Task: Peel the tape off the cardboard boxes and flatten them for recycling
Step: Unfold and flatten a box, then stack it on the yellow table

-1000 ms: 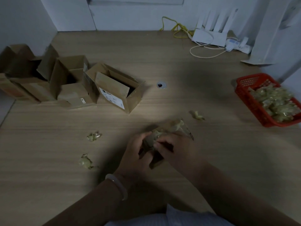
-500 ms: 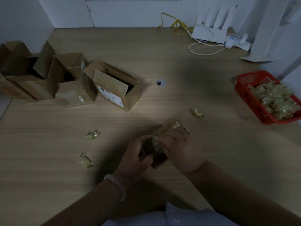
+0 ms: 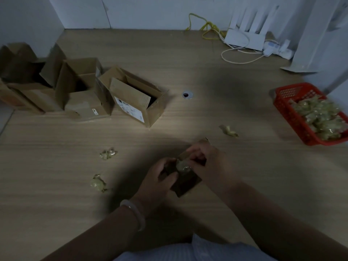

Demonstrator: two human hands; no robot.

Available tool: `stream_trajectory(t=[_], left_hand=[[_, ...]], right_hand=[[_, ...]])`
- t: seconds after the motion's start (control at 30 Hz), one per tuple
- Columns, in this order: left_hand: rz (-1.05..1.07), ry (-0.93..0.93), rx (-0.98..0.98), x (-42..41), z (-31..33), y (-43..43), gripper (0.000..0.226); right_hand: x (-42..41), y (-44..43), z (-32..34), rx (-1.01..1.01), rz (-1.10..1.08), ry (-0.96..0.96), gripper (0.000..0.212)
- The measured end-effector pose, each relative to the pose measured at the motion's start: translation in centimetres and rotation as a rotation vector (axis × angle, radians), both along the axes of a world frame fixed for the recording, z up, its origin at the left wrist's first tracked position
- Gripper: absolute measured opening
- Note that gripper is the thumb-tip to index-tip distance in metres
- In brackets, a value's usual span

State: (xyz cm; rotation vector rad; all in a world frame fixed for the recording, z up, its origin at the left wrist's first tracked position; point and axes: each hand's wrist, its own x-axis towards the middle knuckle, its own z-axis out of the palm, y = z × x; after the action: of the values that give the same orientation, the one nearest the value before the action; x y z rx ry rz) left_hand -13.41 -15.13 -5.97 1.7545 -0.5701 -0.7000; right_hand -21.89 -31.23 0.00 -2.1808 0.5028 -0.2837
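left grip (image 3: 160,178) curls round the small brown cardboard box (image 3: 187,183), held over the wooden table (image 3: 56,204) close before the person; right grip (image 3: 209,162) pinches a crumpled wad of yellowish tape (image 3: 182,165) on the box's top.

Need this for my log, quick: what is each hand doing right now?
Left hand: grips the small cardboard box.
Right hand: pinches the crumpled tape wad on that box.
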Motion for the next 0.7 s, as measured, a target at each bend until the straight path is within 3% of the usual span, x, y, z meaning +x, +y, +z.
stream_trajectory(t=[0.13, 0.23, 0.3, 0.4, 0.53, 0.7], left_hand=[[0.084, -0.028, 0.015, 0.1, 0.2, -1.0, 0.022], [0.107, -0.054, 0.011, 0.3, 0.4, -1.5, 0.023], [0.119, -0.077, 0.020, 0.4, 0.4, -1.6, 0.023], [0.112, -0.078, 0.031, 0.5, 0.2, -1.6, 0.024], [0.111, -0.065, 0.013, 0.4, 0.1, -1.5, 0.028], [0.067, -0.026, 0.002, 0.5, -0.2, -1.2, 0.024]], right_hand=[[-0.1, 0.3, 0.0, -0.013, -0.015, 0.017, 0.027], [-0.1, 0.6, 0.6, -0.031, 0.063, 0.055, 0.004], [-0.1, 0.6, 0.5, -0.075, 0.098, 0.059, 0.020], [0.1, 0.5, 0.4, -0.083, 0.085, 0.099, 0.012], [0.2, 0.6, 0.2, -0.261, 0.171, 0.173, 0.021], [0.4, 1.0, -0.2, -0.335, 0.149, 0.158, 0.009]])
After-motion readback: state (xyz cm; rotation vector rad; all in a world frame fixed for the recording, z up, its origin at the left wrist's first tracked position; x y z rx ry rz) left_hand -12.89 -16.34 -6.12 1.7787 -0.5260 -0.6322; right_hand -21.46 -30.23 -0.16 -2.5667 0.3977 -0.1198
